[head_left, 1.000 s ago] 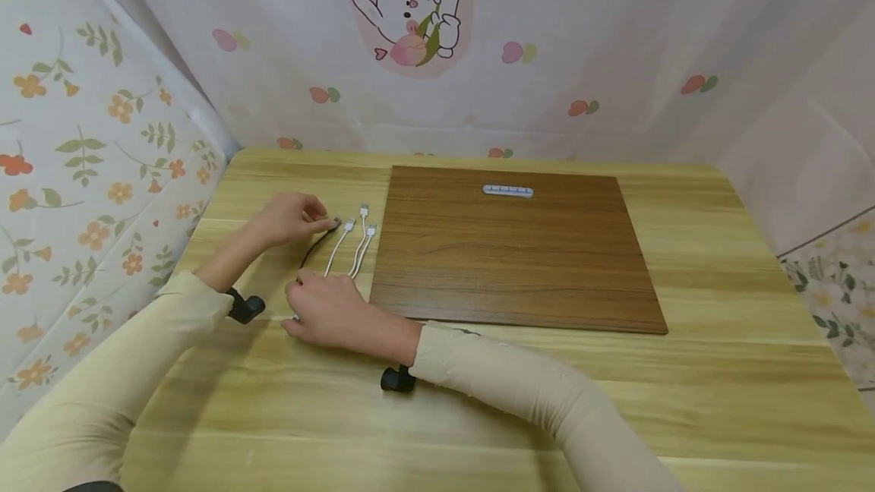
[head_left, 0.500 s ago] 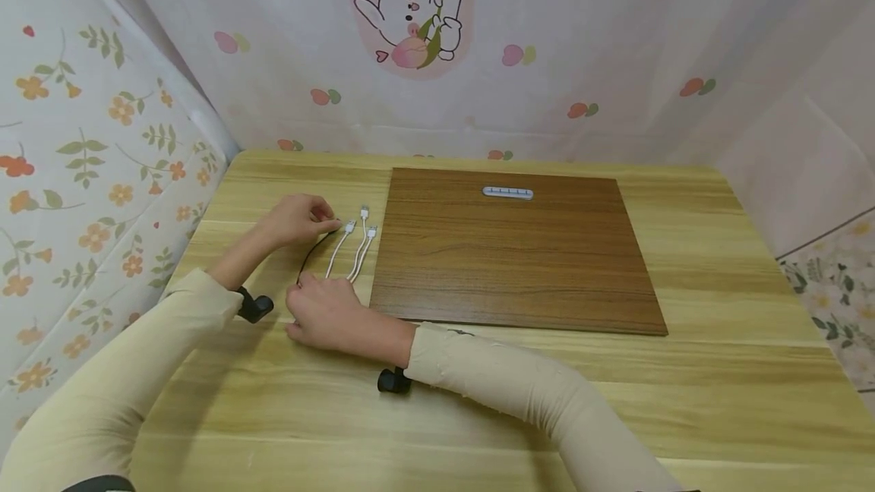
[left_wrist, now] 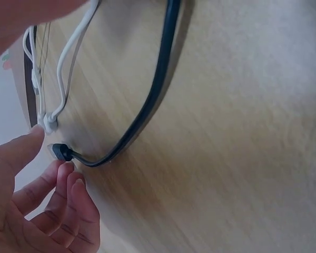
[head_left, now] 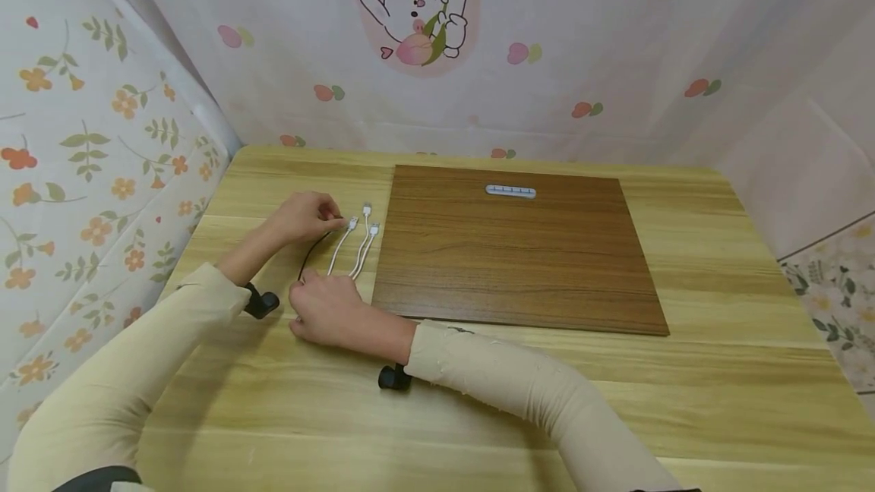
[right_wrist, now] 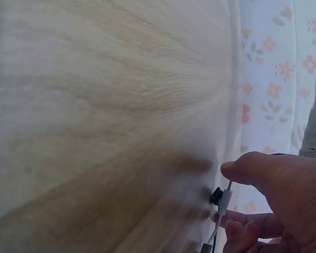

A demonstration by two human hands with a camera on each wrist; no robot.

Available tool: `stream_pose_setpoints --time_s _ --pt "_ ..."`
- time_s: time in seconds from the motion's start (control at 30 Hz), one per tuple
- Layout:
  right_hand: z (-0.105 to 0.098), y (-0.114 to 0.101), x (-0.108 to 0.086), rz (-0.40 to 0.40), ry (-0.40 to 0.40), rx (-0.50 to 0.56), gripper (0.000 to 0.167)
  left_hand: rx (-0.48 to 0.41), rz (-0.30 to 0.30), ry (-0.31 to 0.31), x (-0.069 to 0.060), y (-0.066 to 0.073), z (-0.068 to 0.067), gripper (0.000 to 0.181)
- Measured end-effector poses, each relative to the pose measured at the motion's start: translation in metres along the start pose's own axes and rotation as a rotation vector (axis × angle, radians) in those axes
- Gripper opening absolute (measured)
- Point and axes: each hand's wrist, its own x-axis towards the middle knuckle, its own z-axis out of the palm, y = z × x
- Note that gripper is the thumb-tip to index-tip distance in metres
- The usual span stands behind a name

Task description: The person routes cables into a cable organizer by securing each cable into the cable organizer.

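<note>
Placing the black plug (left_wrist: 62,152), seemingly.
Left hand (head_left: 306,217) narrow around it, grip of right hand (head_left: 331,310) unclear; next move asks gentle release.

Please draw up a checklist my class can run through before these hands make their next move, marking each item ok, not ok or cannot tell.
1. Left hand at the black plug: ok, the plug is beside its fingers.
2. Left thumb closed on that plug: not ok, the left wrist view shows a gap between them.
3. Right hand gripping the cable ends firmly: cannot tell, a white cable end shows between thumb and fingers, but the hold is unclear.
4. White plugs separated: ok, three lie apart, left of the brown board.
5. Slotted strip free of cables: ok, none in it.
</note>
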Motion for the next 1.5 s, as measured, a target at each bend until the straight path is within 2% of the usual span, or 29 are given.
stream_pose_setpoints --time_s 0.13,0.33,0.57,0.8,1.07,1.37,1.5 --pt "0.001 -0.001 0.001 -0.002 0.001 0.0 0.023 -0.02 -0.002 -0.006 0.001 0.001 0.001 0.024" --pt "0.001 -0.004 0.001 0.006 -0.012 0.011 0.01 -0.005 0.002 -0.003 0.001 0.002 0.002 0.019" --pt "0.003 -0.006 0.001 0.012 -0.006 -0.017 0.011 0.011 0.001 0.0 0.0 0.004 0.002 0.017" --pt "0.003 -0.007 -0.001 -0.003 0.006 0.001 0.009 0.017 -0.032 -0.016 -0.002 0.0 0.001 0.018" --pt "-0.001 -0.01 -0.003 -0.006 0.021 0.052 0.014 0.003 -0.042 0.009 -0.005 -0.007 -0.01 0.02" --pt "-0.007 -0.012 -0.008 -0.038 0.085 0.02 0.012 -0.001 -0.019 0.02 -0.014 -0.009 -0.027 0.019" --pt "-0.01 -0.01 -0.011 -0.042 0.086 0.009 0.013 -0.009 -0.015 0.024 -0.016 -0.008 -0.034 0.019"
